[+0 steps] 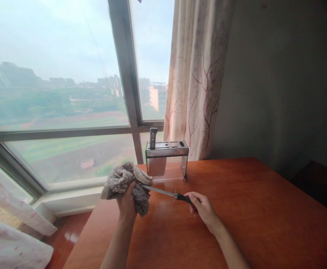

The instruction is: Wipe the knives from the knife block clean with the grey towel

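Note:
My left hand [127, 201] is closed around a bunched grey-brown cloth [121, 179]. The far end of a sharpening steel [160, 191], a thin metal rod with a small guard and a black handle, runs into the cloth and is hidden there. My right hand [202, 209] grips the steel's black handle. Just beyond the cloth stands a knife block [167, 152] with a slotted top and clear sides. One wide-bladed knife [153, 138] sits in its left slot, grey handle up, the blade showing through the clear side.
The reddish-brown wooden table [236, 224] lies under both hands. A large window [54, 74] with a metal frame fills the left and back. A patterned curtain [197, 74] hangs behind the knife block, beside a dark wall [272, 82].

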Motion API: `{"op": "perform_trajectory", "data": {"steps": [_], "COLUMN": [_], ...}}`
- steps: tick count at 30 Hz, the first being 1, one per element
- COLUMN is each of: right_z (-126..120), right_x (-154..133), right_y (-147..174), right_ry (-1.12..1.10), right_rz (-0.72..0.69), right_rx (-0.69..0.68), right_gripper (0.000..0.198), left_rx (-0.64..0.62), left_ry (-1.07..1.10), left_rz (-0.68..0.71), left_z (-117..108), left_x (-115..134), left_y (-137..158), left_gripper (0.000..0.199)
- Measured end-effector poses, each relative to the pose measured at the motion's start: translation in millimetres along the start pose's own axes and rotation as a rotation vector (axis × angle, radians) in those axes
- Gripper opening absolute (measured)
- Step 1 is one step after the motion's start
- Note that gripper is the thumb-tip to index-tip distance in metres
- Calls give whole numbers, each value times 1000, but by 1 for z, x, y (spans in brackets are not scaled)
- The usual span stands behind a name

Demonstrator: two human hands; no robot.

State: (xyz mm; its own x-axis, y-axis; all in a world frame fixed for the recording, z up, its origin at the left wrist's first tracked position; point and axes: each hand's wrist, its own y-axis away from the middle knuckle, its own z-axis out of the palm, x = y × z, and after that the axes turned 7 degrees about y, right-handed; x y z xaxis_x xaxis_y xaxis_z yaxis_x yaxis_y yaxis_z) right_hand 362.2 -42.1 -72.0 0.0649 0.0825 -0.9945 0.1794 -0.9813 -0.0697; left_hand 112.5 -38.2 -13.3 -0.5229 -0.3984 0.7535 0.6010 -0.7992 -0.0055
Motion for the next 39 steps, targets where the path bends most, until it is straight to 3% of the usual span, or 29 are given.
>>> {"op": "perform_trajectory", "data": {"steps": [6, 9, 15, 20, 24, 30, 39], "right_z": [-1, 2, 10, 16, 21, 19, 12], "right_x": [-13, -11, 0, 2, 3, -3, -8], "right_y": [0, 0, 2, 3, 4, 3, 6], "right_ry": [162, 138, -30, -16, 111, 291, 194], "right_rz": [-263, -210, 37, -5, -129, -290, -201], "right_rx": [86, 89, -17, -48, -29, 7, -59], "right_gripper": [25, 28, 50, 43, 38, 30, 34], "left_rx": [-10, -3, 0, -40, -48, -32, 34], "left_ry": [25, 52, 228, 305, 286, 206, 241], "left_rz": [52, 4, -282, -394, -436, -400, -271], "left_z": [2, 2, 2, 9, 16, 20, 11], "left_x": [-2, -2, -2, -8, -26, -40, -16], "left_y": [2, 1, 0, 11, 25, 32, 6], "left_gripper": [27, 26, 15, 17, 26, 37, 27]}}
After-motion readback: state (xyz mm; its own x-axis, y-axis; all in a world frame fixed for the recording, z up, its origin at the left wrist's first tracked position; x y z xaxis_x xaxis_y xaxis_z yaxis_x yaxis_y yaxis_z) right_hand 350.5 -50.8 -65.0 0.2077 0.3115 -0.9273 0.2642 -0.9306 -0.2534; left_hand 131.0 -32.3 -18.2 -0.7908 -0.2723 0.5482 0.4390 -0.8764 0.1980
